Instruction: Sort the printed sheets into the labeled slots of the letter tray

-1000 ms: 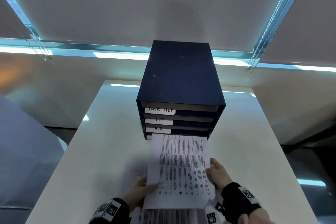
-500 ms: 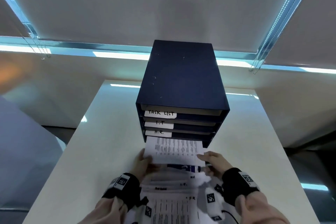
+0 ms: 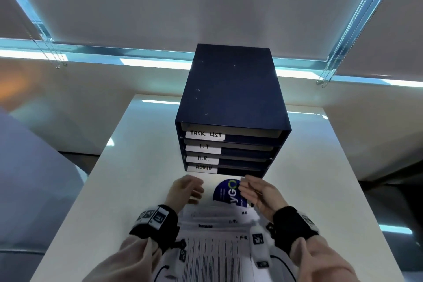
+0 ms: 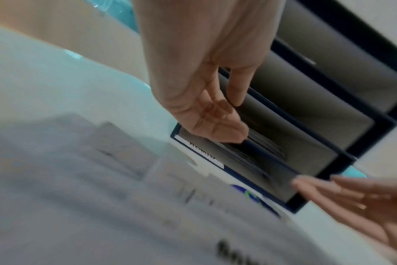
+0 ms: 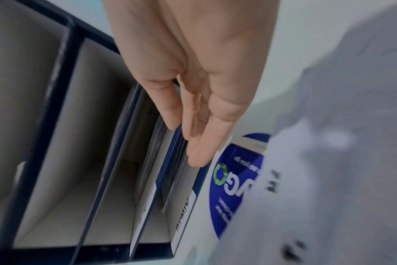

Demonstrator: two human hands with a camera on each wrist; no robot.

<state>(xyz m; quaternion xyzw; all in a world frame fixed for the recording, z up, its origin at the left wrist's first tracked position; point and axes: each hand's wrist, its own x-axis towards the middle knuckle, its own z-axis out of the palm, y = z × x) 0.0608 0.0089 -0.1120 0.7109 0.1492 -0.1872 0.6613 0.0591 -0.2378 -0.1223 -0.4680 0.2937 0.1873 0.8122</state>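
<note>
- A dark blue tray (image 3: 231, 89) is stood upright on the table, with 4 slots labeled TASK LIST, I.T, H.R., ADMIN.
- Printed sheets (image 3: 212, 247) are fanned flat just before it.

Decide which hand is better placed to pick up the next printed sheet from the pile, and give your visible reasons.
Probably the left hand. Both hands are empty in front of the letter tray, but the left hovers right at the far edge of the pile of sheets, while the right hand is over the blue round sticker.
</note>
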